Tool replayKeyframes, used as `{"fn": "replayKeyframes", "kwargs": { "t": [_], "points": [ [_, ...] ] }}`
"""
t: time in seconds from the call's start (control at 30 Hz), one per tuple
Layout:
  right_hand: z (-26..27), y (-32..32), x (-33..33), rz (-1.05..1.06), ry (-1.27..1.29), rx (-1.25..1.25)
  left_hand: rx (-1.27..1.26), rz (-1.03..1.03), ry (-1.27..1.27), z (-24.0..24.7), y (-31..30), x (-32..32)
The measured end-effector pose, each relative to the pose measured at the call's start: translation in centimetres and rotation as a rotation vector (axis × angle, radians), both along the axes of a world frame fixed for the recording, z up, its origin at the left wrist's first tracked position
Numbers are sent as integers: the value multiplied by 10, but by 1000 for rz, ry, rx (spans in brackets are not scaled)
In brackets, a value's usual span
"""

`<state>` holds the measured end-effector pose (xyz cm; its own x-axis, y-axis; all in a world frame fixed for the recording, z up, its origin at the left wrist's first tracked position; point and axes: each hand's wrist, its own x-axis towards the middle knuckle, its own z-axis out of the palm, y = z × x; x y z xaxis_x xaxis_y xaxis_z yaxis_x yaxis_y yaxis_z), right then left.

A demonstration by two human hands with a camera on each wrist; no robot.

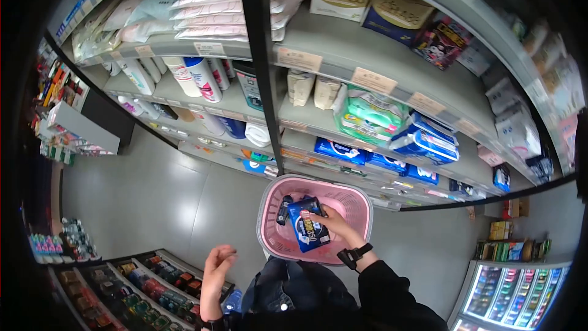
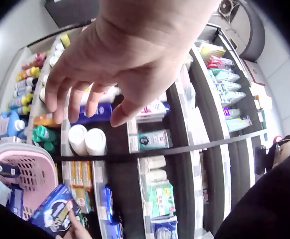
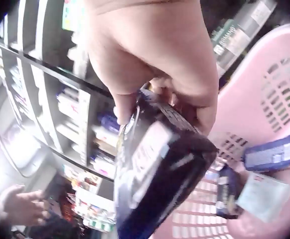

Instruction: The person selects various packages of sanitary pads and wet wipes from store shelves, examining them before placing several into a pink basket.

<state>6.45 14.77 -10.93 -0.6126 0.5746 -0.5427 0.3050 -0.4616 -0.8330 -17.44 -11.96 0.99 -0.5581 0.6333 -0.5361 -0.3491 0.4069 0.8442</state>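
My right hand (image 1: pixel 334 223) grips one end of a dark blue pack of sanitary pads (image 1: pixel 306 236), thumb on one face and fingers behind. The pack hangs over the pink shopping basket (image 1: pixel 362 208) in the head view. Down in the basket, the right wrist view shows a blue pack (image 3: pixel 270 154), a dark pack (image 3: pixel 226 191) and a pale blue square packet (image 3: pixel 265 196). My left hand (image 1: pixel 215 270) is held in the air left of the basket, fingers loosely bent, nothing in it. In the left wrist view, the shelves lie beyond that hand.
Store shelves rise ahead, with a green pack (image 1: pixel 373 116), blue pad packs (image 1: pixel 425 141), bottles (image 1: pixel 202 78) and pink-white bags (image 1: pixel 214 3). A black upright (image 1: pixel 260 55) divides them. Another display rack (image 1: pixel 141 294) stands lower left, and a lit cabinet (image 1: pixel 511 294) lower right.
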Motion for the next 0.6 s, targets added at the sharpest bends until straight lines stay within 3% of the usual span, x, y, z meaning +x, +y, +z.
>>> {"fn": "replayKeyframes", "kwargs": {
  "t": [0.07, 0.17, 0.2, 0.27, 0.33, 0.4, 0.47, 0.53, 0.6],
  "points": [
    [51, -8, 2, 226, 126, -26, 137, -295, 30, 13, 41, 15],
    [117, -27, -4, 377, 110, 160, 256, -450, -135, 50, 77, 35],
    [129, -32, -5, 434, 71, 234, 264, -453, -131, 51, 82, 39],
    [139, -44, 0, 432, 77, 257, 320, -651, -5, 46, 88, 44],
    [142, -52, 11, 135, 318, 175, 345, -581, -4, 37, 88, 42],
    [145, -50, 27, 53, 350, 114, 369, -511, -6, 38, 84, 41],
    [142, -53, 43, -233, 550, -228, 317, -269, -216, 46, 79, 41],
    [146, -65, 48, -198, 566, -250, 328, -240, -201, 51, 76, 40],
    [149, -83, 40, -149, 435, -87, 303, -239, -145, 53, 71, 40]
  ]
}}
